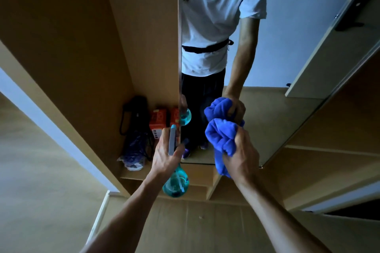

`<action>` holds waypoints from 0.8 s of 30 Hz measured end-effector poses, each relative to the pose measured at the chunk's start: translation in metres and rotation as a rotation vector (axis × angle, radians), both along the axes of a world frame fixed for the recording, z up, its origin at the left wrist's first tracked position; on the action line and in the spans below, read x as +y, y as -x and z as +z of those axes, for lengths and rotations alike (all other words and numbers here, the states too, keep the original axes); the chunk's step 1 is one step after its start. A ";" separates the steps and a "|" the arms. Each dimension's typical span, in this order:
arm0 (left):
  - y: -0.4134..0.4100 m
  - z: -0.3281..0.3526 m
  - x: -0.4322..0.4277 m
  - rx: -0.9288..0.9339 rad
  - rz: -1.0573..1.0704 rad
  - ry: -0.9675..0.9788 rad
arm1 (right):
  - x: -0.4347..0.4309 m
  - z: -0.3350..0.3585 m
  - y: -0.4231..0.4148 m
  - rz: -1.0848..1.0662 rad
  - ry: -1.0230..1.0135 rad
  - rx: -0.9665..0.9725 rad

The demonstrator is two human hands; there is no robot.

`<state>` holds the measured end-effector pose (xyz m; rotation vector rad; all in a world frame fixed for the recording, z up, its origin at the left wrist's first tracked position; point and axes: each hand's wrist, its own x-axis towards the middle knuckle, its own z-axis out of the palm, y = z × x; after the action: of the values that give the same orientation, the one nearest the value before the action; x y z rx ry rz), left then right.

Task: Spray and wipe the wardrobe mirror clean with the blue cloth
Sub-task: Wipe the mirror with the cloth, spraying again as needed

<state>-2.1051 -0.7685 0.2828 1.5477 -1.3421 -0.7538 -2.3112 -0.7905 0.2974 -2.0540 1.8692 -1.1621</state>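
Observation:
The tall wardrobe mirror (287,57) fills the upper right and reflects a person in a white shirt. My right hand (243,154) grips a bunched blue cloth (221,135) and presses it against the lower part of the glass; its reflection meets it just above. My left hand (166,152) holds a spray bottle by its grey and blue head, near the mirror's left edge. The bottle's round teal body (175,183) hangs below my fingers.
Left of the mirror an open wooden wardrobe compartment (102,47) holds a black bag (133,113), orange boxes (158,121) and a plastic bag (133,154) on its shelf. Wooden drawers (205,191) lie below the mirror. A door panel (329,47) stands at the right.

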 end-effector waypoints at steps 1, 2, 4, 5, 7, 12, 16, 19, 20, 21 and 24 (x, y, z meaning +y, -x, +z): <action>0.002 -0.003 0.002 -0.013 -0.007 0.006 | 0.000 0.003 0.009 -0.029 -0.007 -0.021; 0.004 -0.006 0.003 -0.018 -0.009 0.012 | 0.001 0.005 0.017 -0.050 0.000 -0.040; 0.008 -0.010 0.006 -0.017 -0.014 0.025 | 0.002 0.008 0.032 -0.070 0.059 -0.050; 0.010 -0.011 0.007 -0.013 -0.017 0.031 | 0.002 0.008 0.039 -0.077 0.094 -0.047; 0.013 -0.013 0.007 -0.016 -0.013 0.030 | 0.001 0.007 0.050 -0.081 0.162 -0.031; 0.023 -0.016 0.007 -0.014 0.025 0.048 | -0.006 0.000 0.056 -0.046 0.205 0.058; 0.025 -0.022 0.005 -0.026 0.080 0.064 | -0.007 0.001 0.051 0.012 0.232 0.116; 0.024 -0.031 0.005 -0.035 0.095 0.085 | -0.008 0.000 0.044 0.051 0.313 0.145; 0.024 -0.035 0.005 -0.039 0.104 0.090 | -0.009 -0.001 0.041 0.069 0.337 0.157; 0.023 -0.039 0.004 -0.045 0.116 0.098 | -0.011 -0.003 0.039 0.086 0.356 0.169; 0.020 -0.049 -0.001 -0.069 0.139 0.150 | -0.014 -0.009 0.031 0.104 0.409 0.243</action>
<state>-2.1252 -0.7694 0.2336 1.5406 -1.2960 -0.5065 -2.3422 -0.8045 0.2889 -2.5791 1.7011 -1.4200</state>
